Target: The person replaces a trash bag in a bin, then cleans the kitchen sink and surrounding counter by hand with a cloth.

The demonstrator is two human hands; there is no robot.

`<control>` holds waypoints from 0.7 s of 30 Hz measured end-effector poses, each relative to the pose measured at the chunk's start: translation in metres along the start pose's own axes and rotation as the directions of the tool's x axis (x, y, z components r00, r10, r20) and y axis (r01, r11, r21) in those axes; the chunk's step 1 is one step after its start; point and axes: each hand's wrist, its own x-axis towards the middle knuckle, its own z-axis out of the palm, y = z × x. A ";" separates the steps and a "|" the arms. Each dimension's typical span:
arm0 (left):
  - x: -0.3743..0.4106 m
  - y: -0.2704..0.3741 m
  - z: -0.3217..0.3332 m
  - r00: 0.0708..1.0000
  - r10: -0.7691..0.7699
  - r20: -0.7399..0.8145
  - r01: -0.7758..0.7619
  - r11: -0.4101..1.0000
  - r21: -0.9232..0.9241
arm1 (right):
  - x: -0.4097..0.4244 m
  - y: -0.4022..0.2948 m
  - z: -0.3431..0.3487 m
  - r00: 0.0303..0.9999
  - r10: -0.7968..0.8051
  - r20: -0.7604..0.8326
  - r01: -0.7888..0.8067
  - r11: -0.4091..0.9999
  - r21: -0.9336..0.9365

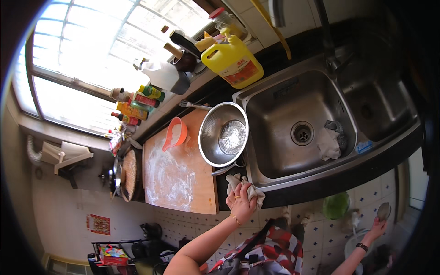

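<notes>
On the dark counter edge, my left hand (242,203) grips a crumpled beige cloth (256,194) near the sink's corner. My right hand (376,227) is out to the far right, holding a small round greyish object (384,211), whose kind I cannot tell. A perforated steel bowl (209,137) sits on the wooden board's (202,192) right side, next to the sink, with a metal utensil handle (225,169) beside it. Flour dusts the board, and an orange plastic scoop (176,132) with white powder lies there. A whisk-like utensil (192,105) lies behind the bowl.
A steel double sink (275,130) holds a whitish cloth (329,144) and a grey scrubber (338,130). A yellow jug (233,63) stands behind it, and bottles (132,110) line the windowsill. A woven round lid (130,175) is left of the board; a green basin (336,205) is below the counter.
</notes>
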 end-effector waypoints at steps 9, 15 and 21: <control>0.007 0.014 -0.001 0.999 -0.007 0.044 0.013 0.990 -0.143 | -0.162 -0.186 0.203 0.677 -0.337 0.654 0.495 0.866 -0.067; 0.009 0.013 -0.009 0.988 -0.053 0.148 0.078 0.982 -0.170 | -0.231 -0.107 0.347 0.048 -0.132 0.990 0.928 0.371 0.005; 0.012 0.012 -0.028 0.980 -0.113 0.165 0.140 0.976 -0.164 | -0.198 0.066 0.416 -0.193 0.200 0.961 0.981 0.026 0.192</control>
